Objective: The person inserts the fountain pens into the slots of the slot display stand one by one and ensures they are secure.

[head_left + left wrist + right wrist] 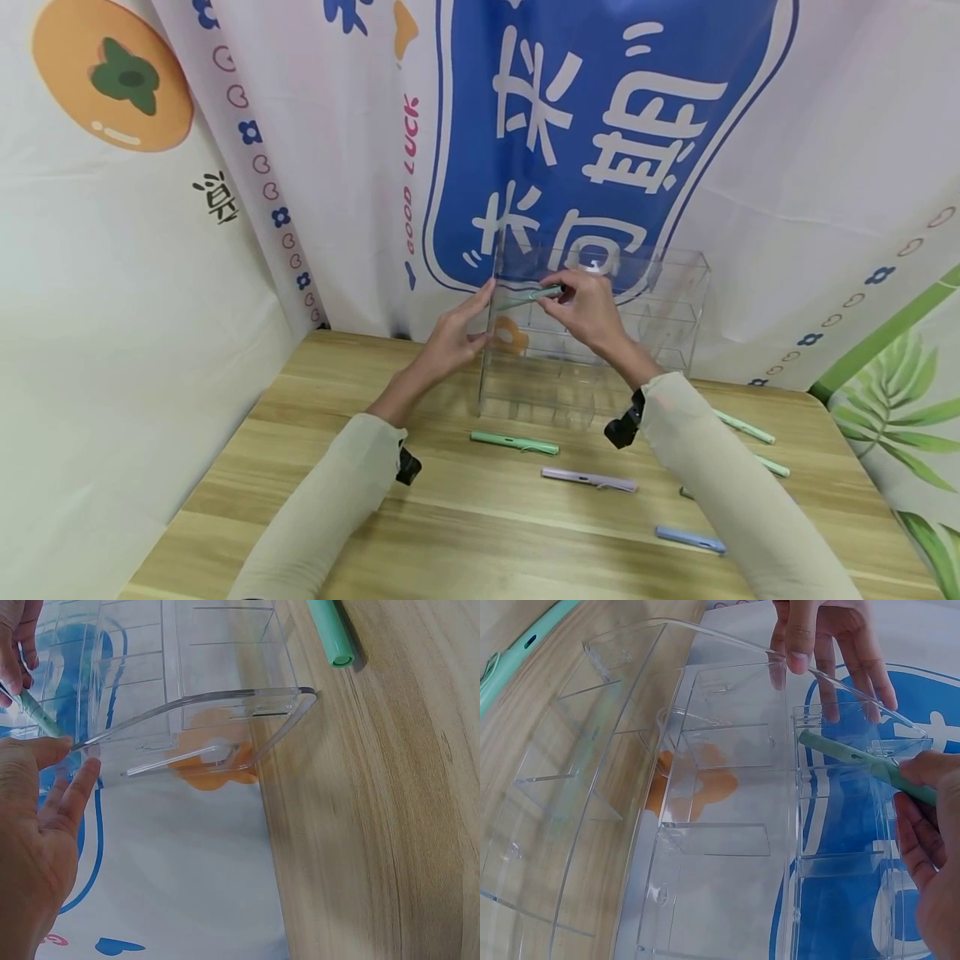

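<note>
A clear plastic organizer (596,367) with several compartments stands at the table's back. My right hand (588,308) pinches a mint-green pen (847,755) by one end, between thumb and fingers. The pen's other end points left into an upper compartment, close to the side panel. My left hand (452,336) touches the organizer's left side panel (202,701), its fingers fairly straight along the outside and the thumb at the front edge. On the table before the organizer lie a green pen (514,442) and a lilac pen (589,480).
A blue pen (690,540) lies nearer the front right. Two pale green pens (745,427) and a mostly hidden dark one lie around the right sleeve (738,475). A printed cloth (367,167) hangs right behind the organizer. The wooden table (450,533) ends at this cloth.
</note>
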A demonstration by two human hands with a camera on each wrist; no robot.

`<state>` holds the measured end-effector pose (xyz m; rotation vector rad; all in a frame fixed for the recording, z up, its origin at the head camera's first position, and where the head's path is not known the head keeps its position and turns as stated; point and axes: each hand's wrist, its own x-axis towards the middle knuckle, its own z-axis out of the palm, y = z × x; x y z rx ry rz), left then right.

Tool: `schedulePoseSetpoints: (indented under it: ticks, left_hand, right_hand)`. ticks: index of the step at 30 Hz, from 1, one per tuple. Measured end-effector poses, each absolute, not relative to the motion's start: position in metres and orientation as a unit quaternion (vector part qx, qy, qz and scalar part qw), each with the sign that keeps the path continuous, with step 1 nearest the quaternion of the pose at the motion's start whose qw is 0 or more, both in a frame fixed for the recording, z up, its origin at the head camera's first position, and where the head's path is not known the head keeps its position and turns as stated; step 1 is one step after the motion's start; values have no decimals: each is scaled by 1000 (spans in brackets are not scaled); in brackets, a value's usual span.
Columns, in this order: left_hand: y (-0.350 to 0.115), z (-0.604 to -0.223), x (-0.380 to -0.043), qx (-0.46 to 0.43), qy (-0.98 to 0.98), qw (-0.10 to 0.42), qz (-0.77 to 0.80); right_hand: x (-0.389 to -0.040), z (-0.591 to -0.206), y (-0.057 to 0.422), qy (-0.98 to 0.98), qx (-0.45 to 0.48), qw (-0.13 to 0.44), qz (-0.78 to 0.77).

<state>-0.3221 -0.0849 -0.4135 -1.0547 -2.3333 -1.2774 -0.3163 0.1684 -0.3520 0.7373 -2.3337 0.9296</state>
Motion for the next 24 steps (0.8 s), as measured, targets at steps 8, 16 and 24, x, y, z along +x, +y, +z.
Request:
schedulePoseSetpoints:
  ticks: [8, 16, 24]
  left_hand:
    - [-85, -413, -322, -366, -812, 146, -431]
    - [-85, -411, -321, -362, -814, 139, -433]
    - [-85, -411, -320, -364, -814, 141, -431]
  right_hand:
    - [-314, -351, 175, -861, 271, 261, 343]
    - [-309, -347, 187, -852, 279, 279, 343]
    - [-298, -340, 203, -843, 288, 298, 344]
